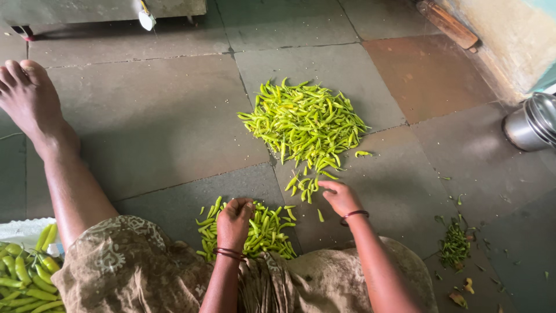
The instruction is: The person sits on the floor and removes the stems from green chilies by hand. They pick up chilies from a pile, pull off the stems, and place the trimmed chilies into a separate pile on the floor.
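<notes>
now, down on the stone floor (162, 116), the big pile of green chillies (304, 124) sits as our landmark, loose and heaped. these look light, thin-skinned and slightly waxy, firm enough to pinch but likely to snap if bent hard; my read is the best hold is near the stem end, between thumb and fingertips. just below the big pile, the right hand (341, 197) hovers over a few stray chillies (304, 185), fingers partly curled, thumb and forefinger drawn close together; whether it has one pinched i cannot tell. further below and to the left of the pile, the left hand (234, 223) is curled into a loose fist over the smaller heap of chillies (263, 232), and what sits inside that fist is hidden. well to the lower right of the pile lies a little scatter of dark stem trimmings (454, 246). far right of it, a steel pot (530, 124). far lower left, larger pale green peppers (26, 275) beside the person's knee.
</notes>
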